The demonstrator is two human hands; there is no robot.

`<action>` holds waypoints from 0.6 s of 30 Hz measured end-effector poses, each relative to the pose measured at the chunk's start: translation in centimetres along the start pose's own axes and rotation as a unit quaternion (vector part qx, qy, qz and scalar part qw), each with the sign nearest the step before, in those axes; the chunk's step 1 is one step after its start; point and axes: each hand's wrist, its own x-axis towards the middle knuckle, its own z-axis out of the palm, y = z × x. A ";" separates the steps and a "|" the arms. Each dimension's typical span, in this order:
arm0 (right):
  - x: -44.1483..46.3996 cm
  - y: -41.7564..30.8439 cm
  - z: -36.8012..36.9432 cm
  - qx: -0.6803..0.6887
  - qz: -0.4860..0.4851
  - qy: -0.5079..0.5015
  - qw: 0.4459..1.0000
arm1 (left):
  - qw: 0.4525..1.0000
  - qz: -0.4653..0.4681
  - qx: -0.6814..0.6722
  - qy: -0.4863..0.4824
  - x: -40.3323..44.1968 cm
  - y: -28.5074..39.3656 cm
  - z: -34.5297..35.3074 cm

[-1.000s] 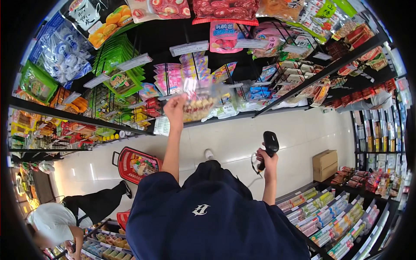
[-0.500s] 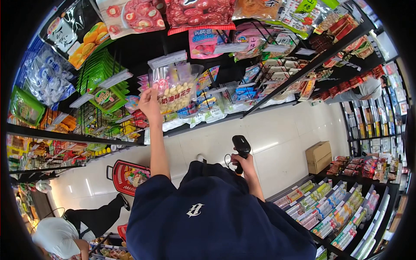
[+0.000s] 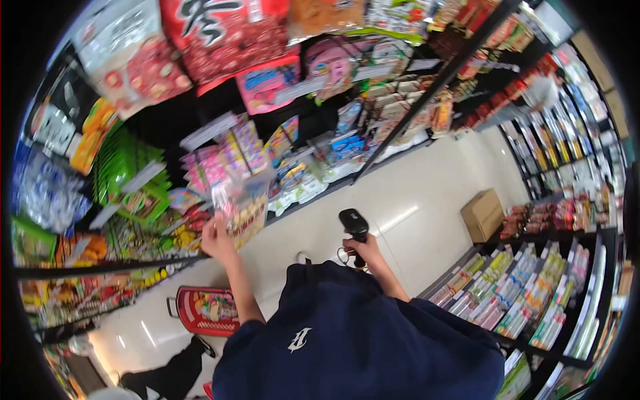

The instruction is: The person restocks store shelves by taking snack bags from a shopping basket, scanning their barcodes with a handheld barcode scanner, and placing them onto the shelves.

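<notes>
My left hand point(image 3: 219, 239) pinches the edge of a clear bag of peanuts point(image 3: 248, 212) with red lettering, held in front of the snack shelf. Behind the bag hang pink and purple snack packets point(image 3: 243, 150) on hooks below a price label point(image 3: 208, 131). A black handheld barcode scanner point(image 3: 354, 227) is gripped in my right hand point(image 3: 365, 251), its head pointing up and away from me over the floor. A thin cord or loop shows beside that hand.
A red shopping basket point(image 3: 208, 308) with several packets inside stands on the floor at left. Near it are another person's dark-clothed legs point(image 3: 167, 373). A cardboard box point(image 3: 483, 216) and shelves of bottled or tubed goods point(image 3: 493, 293) stand at right.
My left hand has drawn the peanut bag down and toward me, away from the hooks, and the bag has tilted. The view has shifted; the scanner stays in my right hand.
</notes>
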 end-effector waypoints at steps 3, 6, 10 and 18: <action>-1.2 -1.1 1.1 0.016 0.019 0.007 1.000 | 0.996 -0.067 0.019 -0.062 -3.1 0.2 0.3; -0.9 -1.2 0.8 0.027 0.010 -0.003 1.000 | 0.964 -0.208 -0.099 -0.135 -7.0 -2.2 1.2; -0.9 -2.8 -0.1 0.090 -0.004 -0.022 0.996 | 0.887 -0.383 -0.142 -0.217 -12.3 -3.6 5.8; -1.6 -4.0 -7.8 0.054 -0.012 0.117 0.992 | 0.798 -0.492 -0.104 -0.332 -16.6 -0.2 13.4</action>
